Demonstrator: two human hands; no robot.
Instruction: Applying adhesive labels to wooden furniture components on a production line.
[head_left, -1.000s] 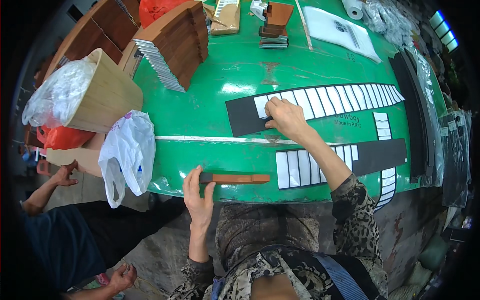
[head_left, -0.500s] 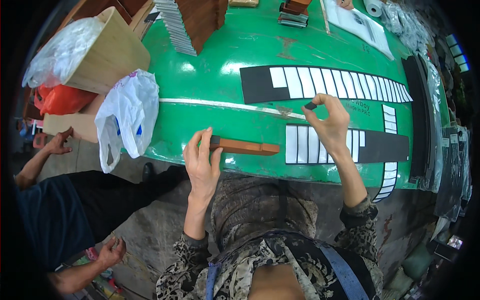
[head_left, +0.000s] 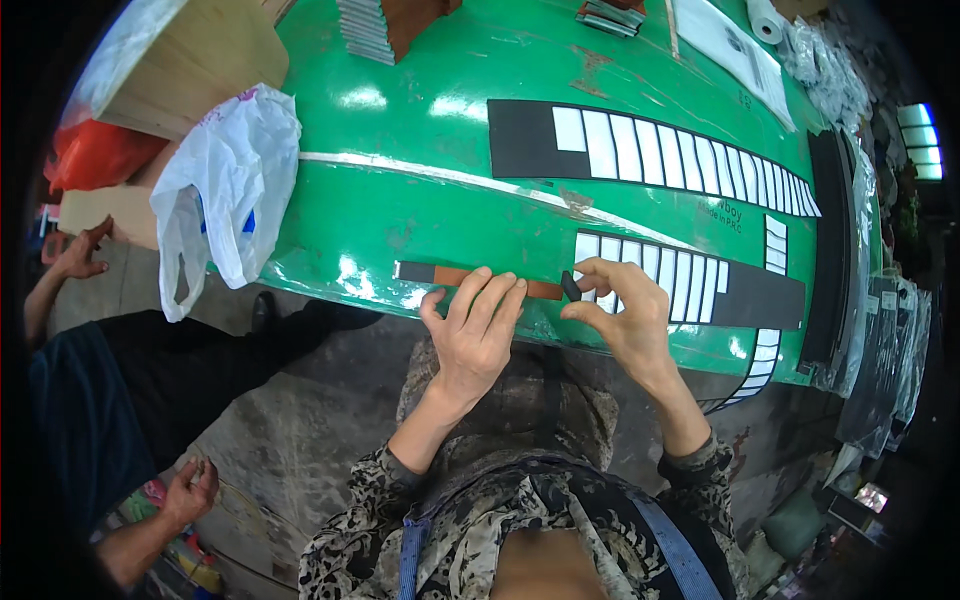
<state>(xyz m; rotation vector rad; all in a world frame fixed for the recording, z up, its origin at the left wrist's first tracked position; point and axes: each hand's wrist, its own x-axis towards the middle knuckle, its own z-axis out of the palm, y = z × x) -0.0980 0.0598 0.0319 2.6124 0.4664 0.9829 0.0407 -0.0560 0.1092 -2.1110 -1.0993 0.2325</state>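
A narrow brown wood-coloured bar (head_left: 452,276) lies near the table's front edge, with a black piece (head_left: 416,271) at its left end. My left hand (head_left: 468,345) grips it from above, its fingers covering the middle. Between thumb and fingertips, my right hand (head_left: 630,318) pinches a small black pad (head_left: 570,286) against or right beside the bar's right end. Just right of that pad is a black sheet (head_left: 762,296) bearing white rectangular pads. A second such sheet (head_left: 522,140) lies farther back.
Bent over the table's front edge hangs a narrow strip of white pads (head_left: 763,362). A white plastic bag (head_left: 235,180) and a wooden bin (head_left: 215,65) stand at left. Stacked brown bars (head_left: 400,25) are at the back. Another person's hand (head_left: 190,492) shows at lower left.
My left hand has slid from the bar's left end to its middle. The right hand has come down and left, bringing the small black pad to the right end.
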